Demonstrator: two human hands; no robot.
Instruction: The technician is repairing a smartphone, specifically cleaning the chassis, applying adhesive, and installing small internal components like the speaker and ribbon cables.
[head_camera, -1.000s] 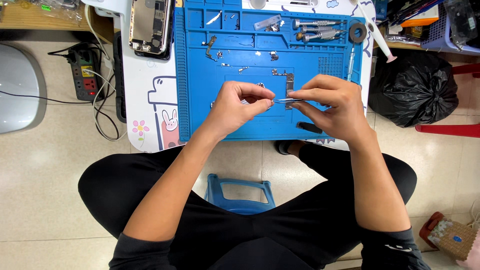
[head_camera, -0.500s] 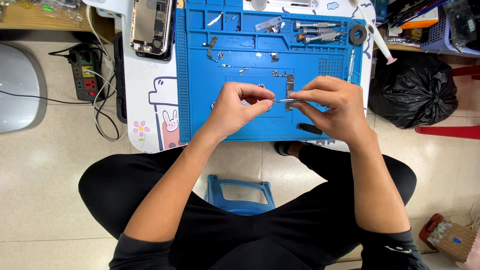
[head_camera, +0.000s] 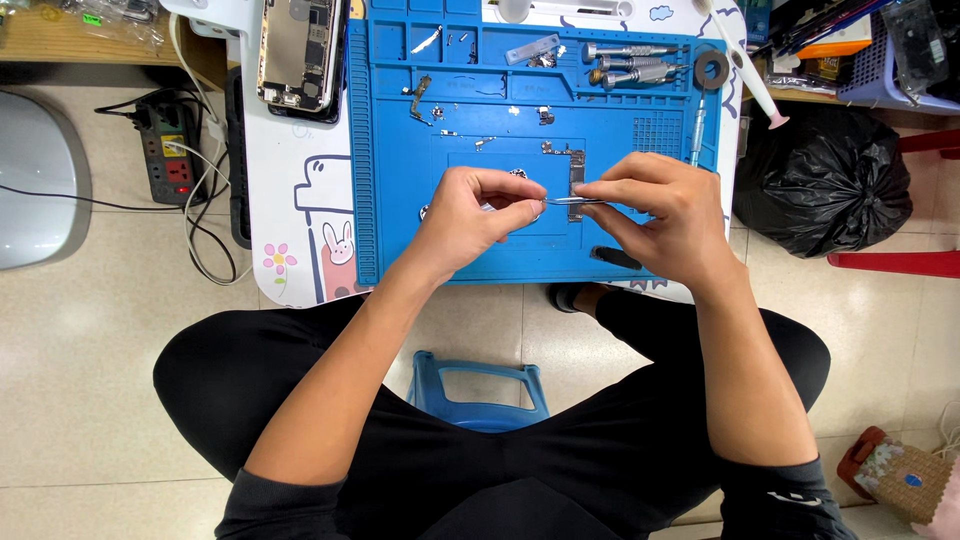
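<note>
Blue repair mat (head_camera: 400, 200) on low table. Right hand (head_camera: 665, 215) pinches steel tweezers (head_camera: 572, 200); left hand (head_camera: 480, 215) closed on tiny metal part (head_camera: 535, 214). Judged light, fragile: hold by edges.

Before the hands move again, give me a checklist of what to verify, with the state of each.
1. Tweezers gripped in the right hand: ok.
2. Left hand pinching a small part at the tweezer tips: cannot tell, the part is too small to make out.
3. Both hands over the blue mat: ok.
4. Loose screws and small metal pieces resting on the mat: ok.
5. Opened phone lying apart from the hands, beside the mat: ok.
</note>
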